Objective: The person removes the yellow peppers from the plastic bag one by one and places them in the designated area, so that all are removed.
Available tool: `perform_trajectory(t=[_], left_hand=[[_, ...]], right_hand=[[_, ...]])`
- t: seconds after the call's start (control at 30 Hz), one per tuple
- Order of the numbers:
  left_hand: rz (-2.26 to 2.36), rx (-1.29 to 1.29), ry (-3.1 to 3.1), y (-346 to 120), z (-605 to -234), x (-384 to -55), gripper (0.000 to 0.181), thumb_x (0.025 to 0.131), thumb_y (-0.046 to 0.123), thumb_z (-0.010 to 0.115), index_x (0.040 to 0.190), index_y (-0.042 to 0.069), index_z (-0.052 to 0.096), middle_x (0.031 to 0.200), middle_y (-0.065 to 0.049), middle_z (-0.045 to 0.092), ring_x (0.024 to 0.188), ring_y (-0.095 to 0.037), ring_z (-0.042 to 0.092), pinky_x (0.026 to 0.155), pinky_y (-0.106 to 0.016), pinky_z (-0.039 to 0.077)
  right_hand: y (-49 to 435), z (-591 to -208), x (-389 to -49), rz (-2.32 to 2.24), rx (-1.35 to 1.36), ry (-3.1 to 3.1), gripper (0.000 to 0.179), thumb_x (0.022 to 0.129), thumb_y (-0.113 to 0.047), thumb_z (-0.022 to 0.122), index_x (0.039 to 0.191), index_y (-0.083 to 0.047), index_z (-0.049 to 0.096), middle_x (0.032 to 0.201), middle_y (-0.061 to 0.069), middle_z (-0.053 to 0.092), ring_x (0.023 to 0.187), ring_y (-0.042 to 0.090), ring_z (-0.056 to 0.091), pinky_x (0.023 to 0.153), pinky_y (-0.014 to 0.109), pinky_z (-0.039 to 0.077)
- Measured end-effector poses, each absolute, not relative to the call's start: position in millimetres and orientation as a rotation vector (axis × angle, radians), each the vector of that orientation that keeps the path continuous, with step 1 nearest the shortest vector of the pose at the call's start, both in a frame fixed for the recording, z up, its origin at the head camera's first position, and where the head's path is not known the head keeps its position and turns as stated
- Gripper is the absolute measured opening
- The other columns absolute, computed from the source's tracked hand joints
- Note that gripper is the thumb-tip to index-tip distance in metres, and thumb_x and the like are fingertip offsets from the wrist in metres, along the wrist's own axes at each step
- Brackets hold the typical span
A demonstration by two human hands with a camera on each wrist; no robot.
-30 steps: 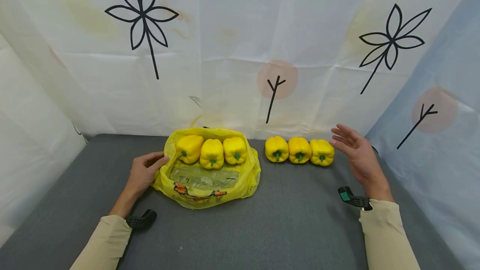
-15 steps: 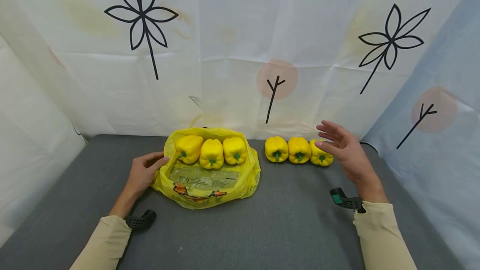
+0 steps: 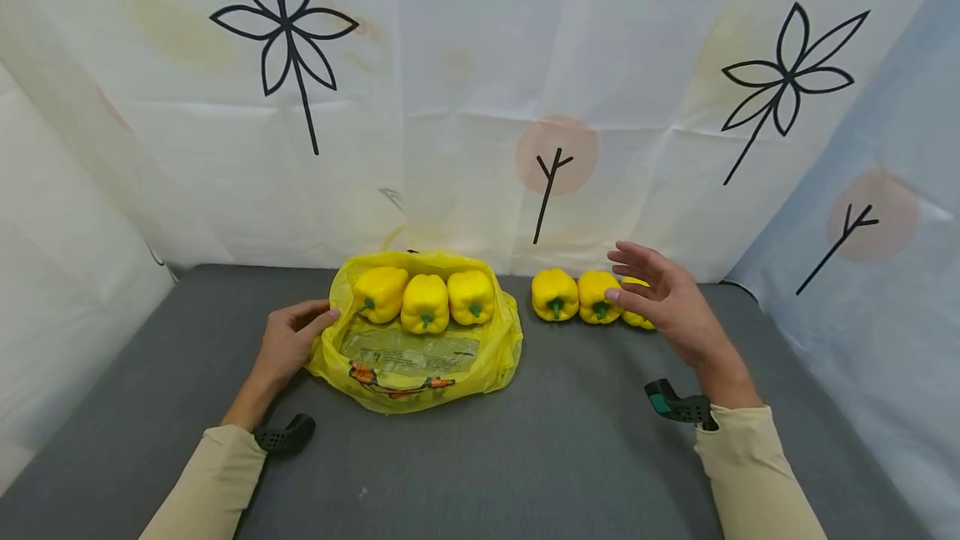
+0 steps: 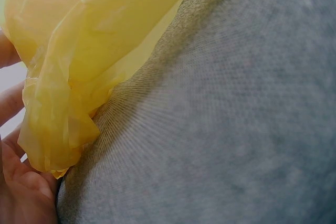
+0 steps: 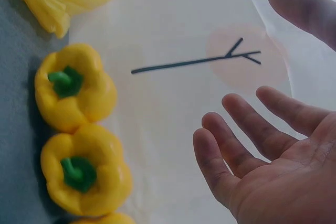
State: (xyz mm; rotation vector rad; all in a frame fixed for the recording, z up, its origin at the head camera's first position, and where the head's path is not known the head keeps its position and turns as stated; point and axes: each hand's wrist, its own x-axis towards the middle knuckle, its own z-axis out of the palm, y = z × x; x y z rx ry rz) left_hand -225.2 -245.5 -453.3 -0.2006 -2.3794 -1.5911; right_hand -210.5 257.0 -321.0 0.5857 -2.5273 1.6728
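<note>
A yellow plastic bag (image 3: 495, 357) lies with its mouth spread wide, and three yellow bell peppers (image 3: 425, 304) sit inside along its far side. At the bag's left rim my left hand (image 3: 291, 343) pinches the plastic between thumb and fingers; the left wrist view shows the fingers (image 4: 10, 100) partly behind the film. To the bag's right, three more bell peppers (image 3: 555, 295) stand in a row, green stems facing me. My right hand (image 3: 670, 307) hovers over the right end of that row, fingers spread and holding nothing, partly covering the rightmost pepper (image 3: 637, 319).
Under everything is a dark grey tabletop (image 3: 480, 473). A white cloth backdrop (image 3: 465, 190) with printed plants rises along the back edge, and more cloth hangs at both sides. Each wrist wears a black band (image 3: 678, 405).
My right hand has moved left, from beside the rightmost pepper to above the row's right end. The left hand stays at the bag's rim, and the peppers have not moved.
</note>
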Motion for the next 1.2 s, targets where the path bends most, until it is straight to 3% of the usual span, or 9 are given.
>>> perform_trajectory(t=[0.43,0.73,1.0,1.2], left_hand=[[-1.588,-0.209,-2.379,-246.5,-455.1,-224.9,0.039,0.102,0.022,0.064,0.129,-0.007,0.066,0.111,0.006,0.068,0.095,0.005,0.061,0.08,-0.014,0.05],[-1.61,-0.225,-2.359,-245.5,-454.5,-224.4,0.037,0.102,0.02,0.065,0.127,-0.006,0.067,0.11,0.005,0.069,0.095,0.003,0.062,0.08,-0.015,0.051],[-1.592,-0.21,-2.372,-244.9,-455.7,-224.6,0.037,0.102,0.021,0.065,0.127,-0.006,0.067,0.117,-0.015,0.069,0.095,0.003,0.061,0.08,-0.015,0.05],[-1.6,-0.213,-2.361,-245.0,-455.1,-225.3,0.037,0.102,0.021,0.065,0.127,-0.006,0.068,0.117,-0.018,0.069,0.094,0.003,0.062,0.08,-0.015,0.051]], right_hand=[[239.8,-321.3,-206.6,1.66,0.594,-2.566,0.067,0.097,-0.009,0.07,0.155,-0.005,0.038,0.151,0.015,0.045,0.136,0.031,0.042,0.112,0.055,0.032],[233.3,-318.7,-203.6,1.654,0.638,-2.552,0.067,0.096,-0.007,0.071,0.155,-0.005,0.039,0.151,0.015,0.045,0.135,0.035,0.042,0.111,0.054,0.033],[225.1,-317.7,-203.8,1.647,0.682,-2.552,0.067,0.095,-0.008,0.073,0.154,-0.006,0.041,0.15,0.014,0.046,0.136,0.033,0.043,0.111,0.055,0.033],[211.7,-317.7,-208.5,1.711,0.715,-2.528,0.066,0.095,-0.008,0.073,0.153,-0.006,0.042,0.15,0.013,0.046,0.136,0.034,0.043,0.112,0.054,0.032]])
